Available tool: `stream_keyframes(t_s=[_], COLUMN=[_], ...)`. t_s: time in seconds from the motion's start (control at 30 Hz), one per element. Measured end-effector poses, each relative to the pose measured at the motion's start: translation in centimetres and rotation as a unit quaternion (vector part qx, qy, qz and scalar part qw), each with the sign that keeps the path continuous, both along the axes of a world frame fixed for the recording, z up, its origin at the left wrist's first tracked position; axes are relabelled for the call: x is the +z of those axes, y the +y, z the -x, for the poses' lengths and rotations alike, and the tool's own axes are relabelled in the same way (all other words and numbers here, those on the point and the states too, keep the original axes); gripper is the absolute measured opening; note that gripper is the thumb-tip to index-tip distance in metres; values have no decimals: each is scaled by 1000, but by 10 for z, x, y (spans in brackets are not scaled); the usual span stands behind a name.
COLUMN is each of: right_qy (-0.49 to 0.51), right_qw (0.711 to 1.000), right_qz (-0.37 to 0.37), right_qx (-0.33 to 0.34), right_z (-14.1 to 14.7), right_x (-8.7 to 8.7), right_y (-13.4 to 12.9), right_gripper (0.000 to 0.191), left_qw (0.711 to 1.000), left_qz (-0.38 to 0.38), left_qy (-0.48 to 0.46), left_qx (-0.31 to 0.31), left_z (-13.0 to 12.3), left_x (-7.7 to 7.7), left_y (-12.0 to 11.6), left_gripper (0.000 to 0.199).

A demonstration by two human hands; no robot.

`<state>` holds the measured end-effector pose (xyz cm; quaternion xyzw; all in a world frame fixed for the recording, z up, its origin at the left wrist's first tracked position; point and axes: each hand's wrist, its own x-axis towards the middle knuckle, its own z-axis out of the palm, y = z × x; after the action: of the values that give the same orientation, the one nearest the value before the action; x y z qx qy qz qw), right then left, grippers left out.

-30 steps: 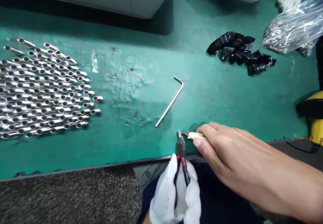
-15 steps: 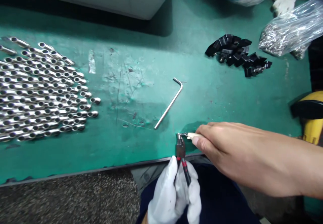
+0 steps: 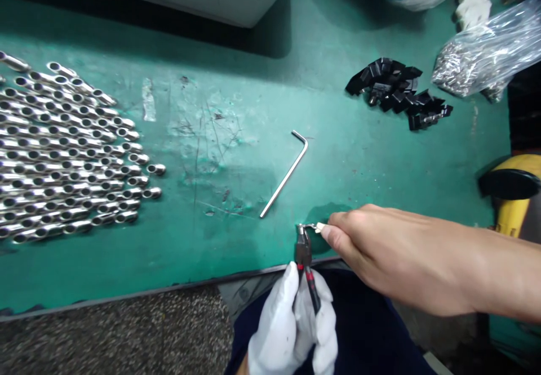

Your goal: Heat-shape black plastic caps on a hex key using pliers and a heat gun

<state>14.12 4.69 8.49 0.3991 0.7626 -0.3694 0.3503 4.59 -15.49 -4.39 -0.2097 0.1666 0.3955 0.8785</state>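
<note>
My left hand (image 3: 291,324), in a white glove, is closed around the black-and-red handles of a pair of pliers (image 3: 303,248). The jaws point away from me, just over the bench's front edge. At their tip is a small shiny metal part (image 3: 301,227), too small to name. My bare right hand (image 3: 380,254) pinches a small metal tool with a cream-coloured grip (image 3: 320,227); its thin end meets the part at the jaws. Most of that tool is hidden by my fingers. A bent hex key (image 3: 283,181) lies on the bench beyond the pliers.
Many short shiny metal tubes (image 3: 76,155) lie in rows on the green bench (image 3: 220,110) at left. Black angular parts (image 3: 397,90) are heaped at right, near a clear bag of small metal pieces (image 3: 460,62). A yellow-and-black object (image 3: 513,195) stands at the right edge.
My right hand has turned slightly, and less of the cream grip shows now. The pliers stay almost where they were. The whole view has shifted a little.
</note>
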Motion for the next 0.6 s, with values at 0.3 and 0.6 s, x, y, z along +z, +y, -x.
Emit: stream_keyframes(t_s=[0.3,0.6], right_qy=[38,54], right_qw=[999,998], right_qz=[-20,-1], right_qx=[31,-33], right_z=[-10,-16], right_x=[-7,-9], right_y=[-2,-6], right_gripper=[31,43], left_qw=[1000,998], left_qz=[13,61], left_qy=[2,-25], left_qx=[0,-16], left_z=[2,2], left_x=[3,-3], left_y=[4,2], left_gripper=[63,64])
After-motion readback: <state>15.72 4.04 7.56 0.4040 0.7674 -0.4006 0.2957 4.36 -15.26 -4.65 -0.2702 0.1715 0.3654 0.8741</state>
